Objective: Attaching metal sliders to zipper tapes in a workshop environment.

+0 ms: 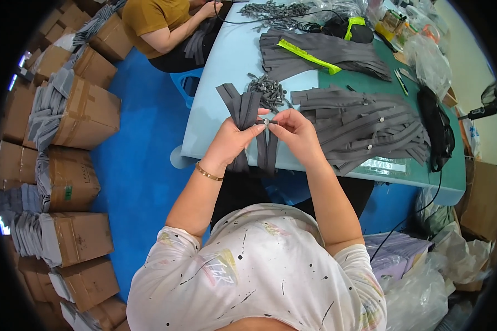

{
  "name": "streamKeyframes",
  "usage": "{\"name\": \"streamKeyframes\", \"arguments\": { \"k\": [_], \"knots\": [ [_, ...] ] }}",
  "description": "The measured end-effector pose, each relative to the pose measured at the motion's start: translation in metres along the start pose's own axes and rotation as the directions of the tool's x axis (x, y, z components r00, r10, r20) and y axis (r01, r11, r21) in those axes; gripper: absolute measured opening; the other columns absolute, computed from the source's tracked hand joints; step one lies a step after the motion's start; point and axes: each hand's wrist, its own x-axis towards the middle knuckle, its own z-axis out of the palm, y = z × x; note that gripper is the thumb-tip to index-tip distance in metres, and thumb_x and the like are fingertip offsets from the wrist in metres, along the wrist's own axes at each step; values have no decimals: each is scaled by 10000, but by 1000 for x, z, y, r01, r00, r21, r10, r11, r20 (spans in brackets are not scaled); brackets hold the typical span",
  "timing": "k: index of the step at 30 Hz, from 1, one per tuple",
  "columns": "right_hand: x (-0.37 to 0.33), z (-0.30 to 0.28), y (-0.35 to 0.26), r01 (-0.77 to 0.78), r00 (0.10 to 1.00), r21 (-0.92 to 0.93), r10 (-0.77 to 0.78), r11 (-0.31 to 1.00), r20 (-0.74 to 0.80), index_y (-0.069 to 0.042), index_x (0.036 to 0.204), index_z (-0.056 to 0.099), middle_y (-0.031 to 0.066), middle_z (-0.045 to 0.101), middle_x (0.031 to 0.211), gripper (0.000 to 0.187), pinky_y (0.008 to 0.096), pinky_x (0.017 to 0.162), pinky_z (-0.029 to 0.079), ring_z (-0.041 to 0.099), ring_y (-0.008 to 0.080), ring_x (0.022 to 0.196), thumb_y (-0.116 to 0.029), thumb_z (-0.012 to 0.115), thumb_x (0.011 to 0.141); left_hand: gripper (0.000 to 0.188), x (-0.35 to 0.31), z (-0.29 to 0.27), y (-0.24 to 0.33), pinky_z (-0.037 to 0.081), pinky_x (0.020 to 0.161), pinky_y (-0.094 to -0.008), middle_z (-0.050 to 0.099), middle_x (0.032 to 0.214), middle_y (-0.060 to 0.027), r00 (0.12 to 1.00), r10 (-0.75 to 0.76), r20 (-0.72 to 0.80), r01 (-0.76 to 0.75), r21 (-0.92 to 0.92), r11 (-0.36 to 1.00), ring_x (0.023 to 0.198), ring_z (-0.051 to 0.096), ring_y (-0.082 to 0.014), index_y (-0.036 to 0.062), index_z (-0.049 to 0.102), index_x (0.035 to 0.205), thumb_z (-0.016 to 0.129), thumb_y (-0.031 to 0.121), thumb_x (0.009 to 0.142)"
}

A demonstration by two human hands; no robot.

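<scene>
The left hand [230, 142] is closed on a bundle of grey zipper strips [246, 107]; the strips project beyond the fingers on the far side and extend below the grip to the near table edge. The right hand [297, 134] is closed in a pinch, thumb against index finger, on a small silver-and-dark piece [266, 122] located between the two sets of fingertips. Just beyond the grip, a pile of small grey parts [267, 91] lies on the table [221, 71]. To the right is a spread stack of grey zippers [364, 129]; a second stack [314, 58], crossed by a yellow-green strip [310, 57], lies farther away. Cartons [88, 113] line the left side of the blue floor [121, 160]. A co-worker [157, 27] sits at the far left of the table.
</scene>
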Motion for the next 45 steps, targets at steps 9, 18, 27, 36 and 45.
{"name": "streamKeyframes", "arguments": {
  "k": [9,18,27,36,45],
  "knots": [
    [-2,-6,3,113,993,35,-114,993,38,-57,1143,559,-30,567,835,331,173,662,415,516,33,748,9,608,822,132,0,-1,-14,278,413,-188,523,659,29,984,-178,-2,177,-115,978,464,397,-33,35,600,871,677,111,795],
    [2,-11,11,50,997,35,-52,998,65,-50,1049,645,-48,580,804,240,169,638,393,493,23,720,9,614,818,112,1,2,-13,265,413,-187,521,628,33,985,-167,-35,162,-124,979,459,391,-30,35,597,836,681,84,779],
    [0,-12,7,26,999,100,-30,995,44,-50,1036,652,-45,572,813,246,170,659,399,492,27,733,20,625,802,128,2,4,-15,261,402,-190,516,614,31,982,-169,-81,161,-98,982,450,389,-31,30,596,826,688,102,776],
    [0,-13,6,12,999,146,-18,989,44,-41,1044,646,-17,600,814,246,179,678,410,528,45,752,19,622,806,136,-1,6,-8,314,398,-206,589,696,-12,990,-139,-12,138,-62,988,443,402,-55,20,623,842,650,149,809],
    [0,-12,4,30,995,157,-44,987,92,-34,1062,637,11,625,831,249,192,687,418,555,67,768,17,606,820,135,-1,5,-8,323,396,-204,613,746,-21,992,-129,-1,129,-46,991,446,410,-52,19,625,843,634,152,818]
  ]
}}
